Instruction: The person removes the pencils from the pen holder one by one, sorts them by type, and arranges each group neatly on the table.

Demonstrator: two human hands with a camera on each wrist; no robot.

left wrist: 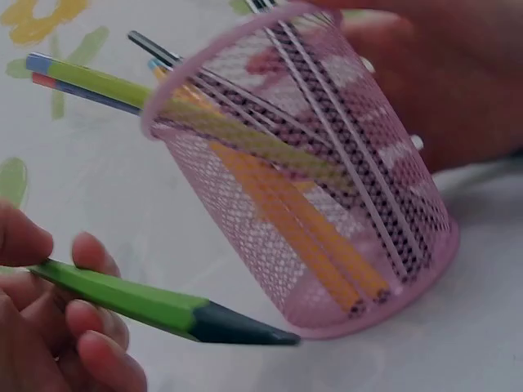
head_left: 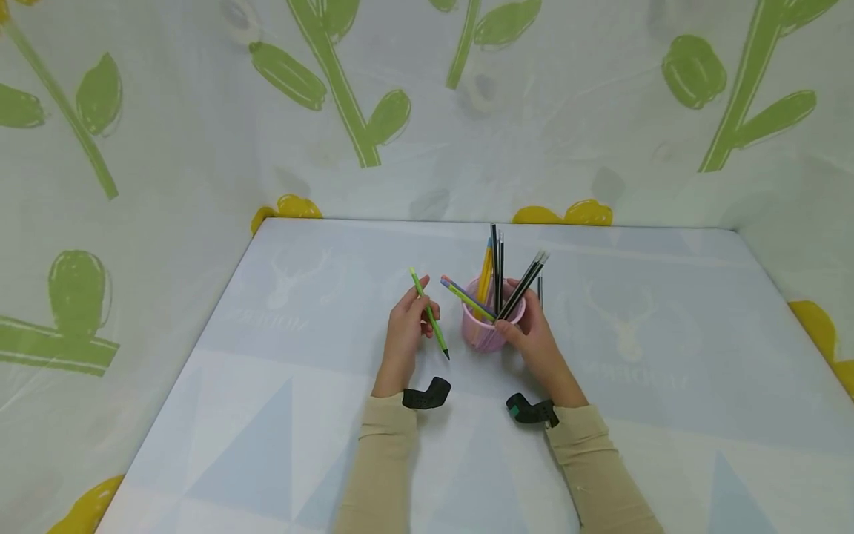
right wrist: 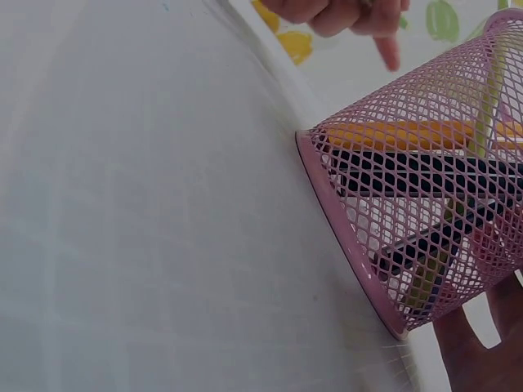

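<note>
A bright green pencil (head_left: 430, 315) with a dark sharpened tip is pinched between the thumb and fingers of my left hand (head_left: 405, 330). Its tip (left wrist: 245, 327) points down and towards me, just left of a pink mesh pencil cup (head_left: 477, 337). My right hand (head_left: 534, 341) grips the cup's right side, thumb at the near rim and fingers round the back. Inside the cup stand yellow pencils (head_left: 484, 278), black pencils (head_left: 495, 259), and a lime pencil (head_left: 469, 299) leaning left with others beside it. More black pencils (head_left: 523, 285) lean right over the thumb.
Under the cup is a pale table (head_left: 320, 415) with blue triangle and deer prints. A dark stick (head_left: 540, 291) shows just behind my right hand; its lower end is hidden. A leaf-patterned curtain (head_left: 467, 148) hangs along the table's back and sides.
</note>
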